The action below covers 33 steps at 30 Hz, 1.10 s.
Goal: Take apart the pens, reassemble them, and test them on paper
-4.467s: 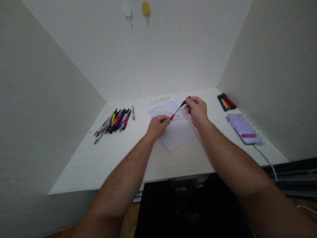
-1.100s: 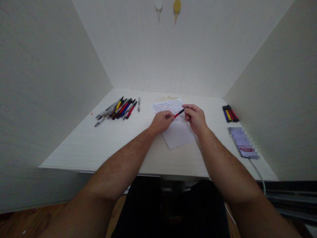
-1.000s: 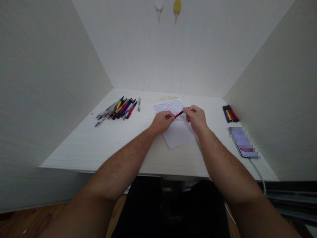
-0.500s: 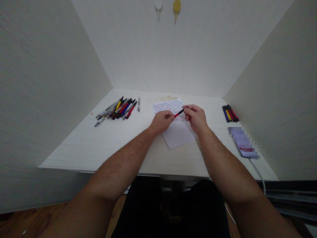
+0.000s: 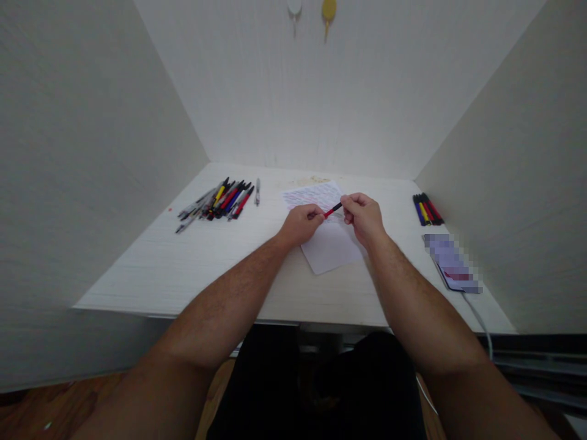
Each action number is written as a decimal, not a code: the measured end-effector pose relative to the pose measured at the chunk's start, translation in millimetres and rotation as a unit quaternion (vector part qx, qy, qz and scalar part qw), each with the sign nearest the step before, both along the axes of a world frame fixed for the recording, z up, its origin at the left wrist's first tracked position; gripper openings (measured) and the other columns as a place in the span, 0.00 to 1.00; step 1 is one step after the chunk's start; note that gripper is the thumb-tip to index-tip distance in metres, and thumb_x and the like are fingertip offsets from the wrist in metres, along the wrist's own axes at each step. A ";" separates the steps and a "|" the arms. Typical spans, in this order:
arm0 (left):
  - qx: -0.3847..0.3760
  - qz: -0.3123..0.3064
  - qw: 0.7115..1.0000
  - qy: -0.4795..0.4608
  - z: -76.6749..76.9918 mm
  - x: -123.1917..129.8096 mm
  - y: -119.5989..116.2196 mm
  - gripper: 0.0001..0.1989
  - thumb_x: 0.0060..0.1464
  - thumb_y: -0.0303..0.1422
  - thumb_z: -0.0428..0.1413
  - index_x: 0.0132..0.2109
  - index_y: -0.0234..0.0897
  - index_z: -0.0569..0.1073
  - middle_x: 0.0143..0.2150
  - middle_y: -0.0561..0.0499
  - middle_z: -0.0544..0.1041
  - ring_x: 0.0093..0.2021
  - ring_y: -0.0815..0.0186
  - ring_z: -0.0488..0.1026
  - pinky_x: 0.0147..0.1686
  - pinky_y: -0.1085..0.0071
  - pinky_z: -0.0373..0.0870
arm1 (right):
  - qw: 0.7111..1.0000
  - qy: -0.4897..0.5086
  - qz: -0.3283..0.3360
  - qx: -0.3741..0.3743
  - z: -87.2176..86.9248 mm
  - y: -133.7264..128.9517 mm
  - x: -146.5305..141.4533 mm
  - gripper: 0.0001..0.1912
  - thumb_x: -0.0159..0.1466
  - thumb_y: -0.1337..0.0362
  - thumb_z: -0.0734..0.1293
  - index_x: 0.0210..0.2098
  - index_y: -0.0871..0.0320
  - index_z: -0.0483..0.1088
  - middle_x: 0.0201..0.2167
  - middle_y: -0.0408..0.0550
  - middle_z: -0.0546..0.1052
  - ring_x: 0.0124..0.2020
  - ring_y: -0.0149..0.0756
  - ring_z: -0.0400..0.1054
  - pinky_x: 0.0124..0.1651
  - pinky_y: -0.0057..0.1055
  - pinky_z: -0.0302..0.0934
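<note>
A red and black pen [image 5: 334, 209] is held between my two hands, slanting up to the right above the paper. My left hand [image 5: 301, 224] pinches its red end, and my right hand [image 5: 362, 215] closes on its black end. Fingers hide both tips of the pen. Beneath the hands lies a sheet of paper [image 5: 330, 247]; its far part carries rows of coloured scribbles, while its near part is blank.
To the left lies a pile of pens [image 5: 224, 200] in several colours, with a single clear pen [image 5: 257, 192] beside it. At the right are a row of pens [image 5: 427, 210] and a phone [image 5: 452, 263] with a cable [image 5: 479, 321]. Walls enclose the white desk [image 5: 183, 269].
The view has shifted very slightly. Both hands keep the pen in nearly the same position, with the right hand's fingers a little changed on the black end.
</note>
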<state>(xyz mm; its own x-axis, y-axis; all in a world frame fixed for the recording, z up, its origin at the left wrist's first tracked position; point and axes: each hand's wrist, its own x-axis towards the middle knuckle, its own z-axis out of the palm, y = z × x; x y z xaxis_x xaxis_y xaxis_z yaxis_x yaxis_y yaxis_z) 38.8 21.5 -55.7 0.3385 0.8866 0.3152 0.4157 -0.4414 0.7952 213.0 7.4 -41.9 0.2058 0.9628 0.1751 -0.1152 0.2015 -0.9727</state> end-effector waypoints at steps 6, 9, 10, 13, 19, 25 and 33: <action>0.002 -0.005 1.000 0.011 1.4 0.6 -1.4 0.10 0.54 0.31 0.52 0.33 0.34 0.77 0.26 0.53 0.74 0.28 0.69 0.67 0.30 0.73 0.61 | 1.000 -0.004 -0.011 0.011 -1.2 -0.6 -0.3 0.19 0.48 0.55 0.76 0.19 0.56 0.63 0.12 0.35 0.63 0.14 0.23 0.53 0.18 0.24 0.48; -0.002 -0.008 1.000 0.014 2.4 0.8 -1.9 0.10 0.54 0.31 0.52 0.32 0.34 0.77 0.25 0.53 0.74 0.28 0.69 0.67 0.30 0.73 0.61 | 1.000 0.001 -0.006 0.003 -1.2 -0.9 -0.7 0.17 0.49 0.55 0.75 0.22 0.56 0.65 0.13 0.35 0.63 0.14 0.23 0.53 0.18 0.25 0.48; -0.005 -0.009 1.000 0.012 2.5 0.7 -1.7 0.10 0.54 0.31 0.52 0.32 0.34 0.77 0.25 0.53 0.73 0.28 0.69 0.67 0.30 0.73 0.61 | 1.000 0.006 0.012 0.000 -0.6 -1.2 -0.7 0.14 0.50 0.56 0.75 0.25 0.57 0.69 0.14 0.35 0.64 0.15 0.24 0.54 0.18 0.25 0.49; -0.021 -0.014 1.000 -0.003 2.0 0.1 -0.7 0.10 0.54 0.31 0.51 0.33 0.34 0.77 0.24 0.54 0.72 0.27 0.70 0.67 0.29 0.73 0.62 | 0.998 0.021 0.054 -0.004 2.3 -2.4 -0.6 0.13 0.50 0.60 0.73 0.34 0.58 0.75 0.17 0.36 0.65 0.17 0.24 0.55 0.19 0.24 0.49; -0.099 -0.047 0.993 -0.045 4.9 1.0 -3.0 0.11 0.54 0.31 0.50 0.33 0.32 0.77 0.22 0.53 0.70 0.24 0.71 0.65 0.26 0.74 0.62 | 0.997 0.056 0.054 -0.019 4.5 -2.3 1.3 0.13 0.50 0.61 0.72 0.34 0.60 0.77 0.17 0.37 0.66 0.17 0.23 0.54 0.19 0.25 0.47; -0.246 -0.111 0.955 -0.126 13.5 0.2 -10.9 0.15 0.55 0.35 0.51 0.40 0.32 0.79 0.26 0.51 0.73 0.21 0.73 0.64 0.23 0.73 0.61 | 0.995 0.069 0.066 -0.034 4.4 -2.3 2.5 0.14 0.49 0.58 0.73 0.34 0.60 0.76 0.17 0.37 0.65 0.17 0.23 0.53 0.19 0.24 0.48; -0.258 -0.118 0.950 -0.133 10.5 -1.4 -8.7 0.11 0.52 0.37 0.55 0.32 0.33 0.77 0.24 0.52 0.72 0.20 0.74 0.63 0.21 0.74 0.57 | 0.995 0.066 0.068 -0.018 2.1 -1.1 2.5 0.12 0.50 0.57 0.74 0.29 0.59 0.75 0.15 0.37 0.64 0.17 0.23 0.54 0.19 0.24 0.47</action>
<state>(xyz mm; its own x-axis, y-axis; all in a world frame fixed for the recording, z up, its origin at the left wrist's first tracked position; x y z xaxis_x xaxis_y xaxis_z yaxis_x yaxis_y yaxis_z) 37.4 12.7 -45.2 0.5166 0.8553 -0.0387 0.1083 -0.0205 0.9939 215.6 6.3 -39.8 0.0914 0.9885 0.1205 -0.2665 0.1409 -0.9535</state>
